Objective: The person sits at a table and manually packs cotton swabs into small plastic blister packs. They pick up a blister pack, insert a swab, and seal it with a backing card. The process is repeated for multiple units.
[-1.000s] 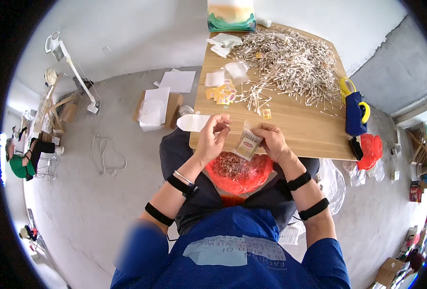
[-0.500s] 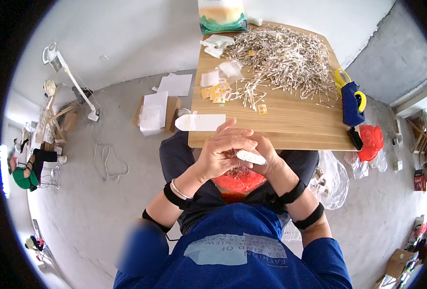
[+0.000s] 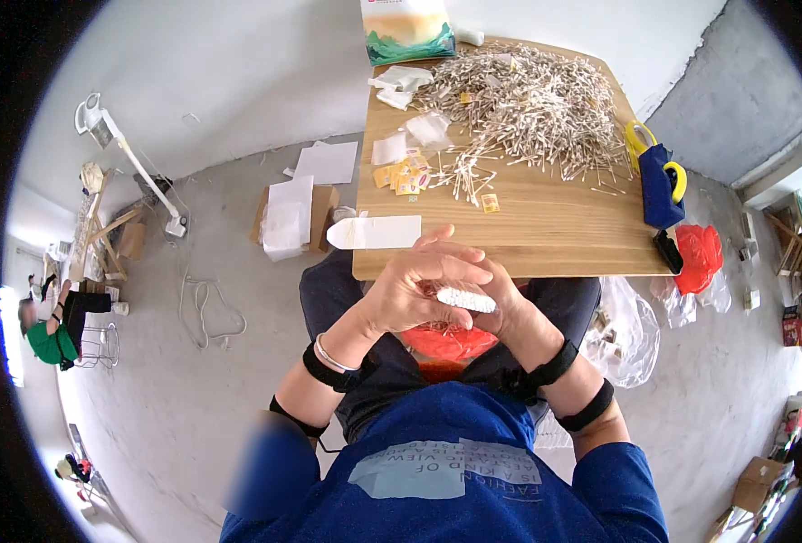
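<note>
Just past the table's near edge, a bundle of cotton swabs (image 3: 466, 300) is held between my two hands, its white tips facing me. My left hand (image 3: 419, 288) curls around the left side, thumb below and fingers above. My right hand (image 3: 507, 306) closes on the bundle's right side, partly hidden behind the left fingers. A white card strip with a rounded end (image 3: 374, 233) lies left of my left fingertips, sticking out over the table edge. Below my hands, a red plastic bag (image 3: 446, 342) sits between my knees with swabs in it.
The wooden table (image 3: 546, 240) bears a large heap of loose swabs (image 3: 537, 109), small yellow cards (image 3: 405, 174), clear plastic bags (image 3: 428, 129) and a blue tape dispenser (image 3: 662, 188) at its right edge. A cardboard box (image 3: 322, 217) stands left, a clear bag (image 3: 625, 339) right.
The left fingers have loosened and spread a little, and more of the bundle's white end shows. Both hands remain in nearly the same place. The whole view has shifted slightly.
</note>
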The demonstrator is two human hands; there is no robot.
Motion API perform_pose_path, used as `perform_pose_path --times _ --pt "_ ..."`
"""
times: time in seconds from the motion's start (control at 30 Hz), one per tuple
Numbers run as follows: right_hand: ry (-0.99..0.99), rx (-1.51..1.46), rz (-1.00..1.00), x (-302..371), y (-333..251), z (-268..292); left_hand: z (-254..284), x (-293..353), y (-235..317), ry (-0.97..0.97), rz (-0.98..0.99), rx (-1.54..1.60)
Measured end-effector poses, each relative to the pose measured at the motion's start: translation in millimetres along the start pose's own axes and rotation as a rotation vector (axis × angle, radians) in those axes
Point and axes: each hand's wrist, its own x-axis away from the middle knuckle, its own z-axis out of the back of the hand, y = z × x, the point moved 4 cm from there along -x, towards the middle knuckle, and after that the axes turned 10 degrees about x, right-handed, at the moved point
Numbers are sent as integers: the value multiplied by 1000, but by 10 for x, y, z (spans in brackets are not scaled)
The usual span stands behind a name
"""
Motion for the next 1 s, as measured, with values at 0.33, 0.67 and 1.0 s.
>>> perform_pose_path --times 0.33,0.67,1.0 --pt "-11 40 48 -3 3 68 -33 -33 -66 -3 29 -44" --pt "-138 -140 48 32 26 28 -109 -83 -112 -49 -2 -153" --pt "141 135 -30 -9 -16 142 86 -35 -159 -58 43 12"
